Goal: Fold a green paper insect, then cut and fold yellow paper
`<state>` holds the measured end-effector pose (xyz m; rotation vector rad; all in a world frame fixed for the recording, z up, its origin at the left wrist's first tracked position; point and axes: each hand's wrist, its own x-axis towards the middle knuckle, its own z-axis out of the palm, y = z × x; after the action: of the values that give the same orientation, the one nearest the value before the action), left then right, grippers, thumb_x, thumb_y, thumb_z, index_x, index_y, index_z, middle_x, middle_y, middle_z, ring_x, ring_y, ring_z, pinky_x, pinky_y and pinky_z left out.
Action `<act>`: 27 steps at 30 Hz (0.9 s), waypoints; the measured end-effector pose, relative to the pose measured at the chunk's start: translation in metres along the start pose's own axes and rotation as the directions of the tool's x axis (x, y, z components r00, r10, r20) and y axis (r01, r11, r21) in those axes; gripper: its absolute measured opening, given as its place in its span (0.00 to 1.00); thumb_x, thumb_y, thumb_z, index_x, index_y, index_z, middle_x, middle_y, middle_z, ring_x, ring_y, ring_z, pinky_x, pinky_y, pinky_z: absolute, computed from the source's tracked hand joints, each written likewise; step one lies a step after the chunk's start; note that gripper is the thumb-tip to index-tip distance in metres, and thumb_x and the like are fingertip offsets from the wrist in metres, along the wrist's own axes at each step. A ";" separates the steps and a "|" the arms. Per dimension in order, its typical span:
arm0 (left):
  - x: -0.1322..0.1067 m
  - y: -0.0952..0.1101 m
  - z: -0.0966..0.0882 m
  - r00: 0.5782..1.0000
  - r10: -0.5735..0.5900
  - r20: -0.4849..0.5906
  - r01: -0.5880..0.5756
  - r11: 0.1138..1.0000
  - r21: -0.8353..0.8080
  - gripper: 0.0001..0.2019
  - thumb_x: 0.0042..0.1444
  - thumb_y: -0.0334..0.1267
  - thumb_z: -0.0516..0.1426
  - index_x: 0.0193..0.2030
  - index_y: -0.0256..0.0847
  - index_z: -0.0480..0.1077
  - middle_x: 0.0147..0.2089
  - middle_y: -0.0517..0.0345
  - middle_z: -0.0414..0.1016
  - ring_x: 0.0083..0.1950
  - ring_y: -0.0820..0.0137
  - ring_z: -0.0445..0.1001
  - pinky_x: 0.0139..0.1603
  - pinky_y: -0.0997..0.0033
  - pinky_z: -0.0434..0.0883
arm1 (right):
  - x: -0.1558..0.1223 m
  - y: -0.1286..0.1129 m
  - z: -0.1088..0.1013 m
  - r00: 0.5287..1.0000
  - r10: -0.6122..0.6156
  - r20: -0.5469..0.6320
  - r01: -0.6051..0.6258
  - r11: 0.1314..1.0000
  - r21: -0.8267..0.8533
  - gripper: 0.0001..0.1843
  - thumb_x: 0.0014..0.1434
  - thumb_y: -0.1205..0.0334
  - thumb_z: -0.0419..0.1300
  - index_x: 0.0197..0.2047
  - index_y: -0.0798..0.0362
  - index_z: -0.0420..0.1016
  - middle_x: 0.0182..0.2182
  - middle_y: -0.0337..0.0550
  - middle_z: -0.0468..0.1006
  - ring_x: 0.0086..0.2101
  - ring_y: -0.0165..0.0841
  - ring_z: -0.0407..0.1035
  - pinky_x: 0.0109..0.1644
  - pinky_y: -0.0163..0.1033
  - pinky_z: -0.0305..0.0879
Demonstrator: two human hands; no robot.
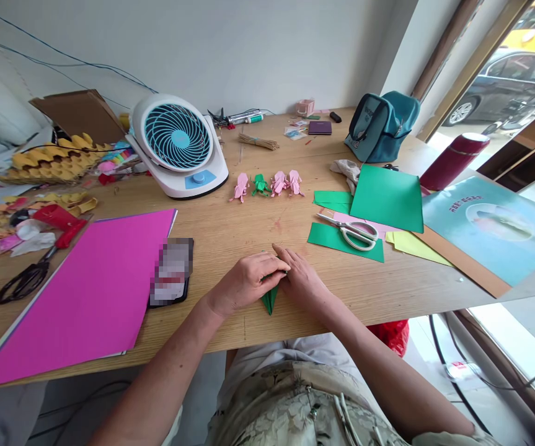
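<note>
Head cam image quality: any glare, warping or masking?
Head view: daylight washes out the pavement at right; wide-angle distortion bows the table's near edge; the phone screen is pixelated; right-hand corners darken; left hand and right hand look fairly sharp, partly hiding the folded green paper.

Wooden tabletop (230, 232), viewed from the seated side. Front centre: the left hand (251, 280) and the right hand (302, 280), side by side over a folded green paper piece (270, 300). Behind them, four small folded paper figures (260, 184) (three pink; one green, second from left) form a row. Left: a dark-edged rectangular phone (172, 272) at the right edge of a large magenta paper sheet (76, 310); behind both, a round-faced white-and-blue plastic fan (181, 140). Right: white-handled metal scissors (347, 225), partly on a green paper rectangle (325, 238); farther back, a teal fabric bag (364, 131), left of a dark red cylindrical flask (455, 162).
</note>
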<state>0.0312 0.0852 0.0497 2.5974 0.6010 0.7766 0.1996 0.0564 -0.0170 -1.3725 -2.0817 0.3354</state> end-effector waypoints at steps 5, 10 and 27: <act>-0.003 0.000 0.004 0.997 0.042 -0.065 -0.040 0.999 0.032 0.09 0.65 0.30 0.54 0.46 0.41 0.74 0.41 0.57 0.81 0.44 0.71 0.78 0.49 0.71 0.74 | 0.003 -0.005 -0.002 0.999 0.031 0.022 -0.030 0.999 -0.042 0.31 0.56 0.75 0.51 0.64 0.62 0.63 0.62 0.62 0.68 0.58 0.47 0.66 0.61 0.55 0.65; -0.006 0.003 0.005 0.998 0.012 -0.061 -0.010 0.999 0.032 0.08 0.65 0.33 0.54 0.47 0.42 0.74 0.42 0.56 0.80 0.45 0.70 0.77 0.50 0.70 0.74 | 0.002 -0.007 -0.002 0.999 0.029 0.031 -0.028 0.998 -0.059 0.33 0.55 0.76 0.51 0.65 0.60 0.62 0.61 0.61 0.68 0.58 0.46 0.65 0.60 0.55 0.65; -0.020 -0.004 0.012 0.968 0.003 -0.251 -0.021 0.997 -0.069 0.08 0.64 0.29 0.55 0.44 0.43 0.75 0.49 0.52 0.78 0.57 0.65 0.75 0.59 0.59 0.73 | 0.002 -0.018 -0.006 0.990 0.141 -0.028 -0.141 0.990 -0.022 0.19 0.60 0.73 0.52 0.54 0.54 0.69 0.44 0.50 0.76 0.42 0.40 0.70 0.47 0.43 0.67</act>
<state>0.0218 0.0755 0.0296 2.4587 0.6162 1.1209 0.1901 0.0497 -0.0024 -1.5347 -1.9784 0.3501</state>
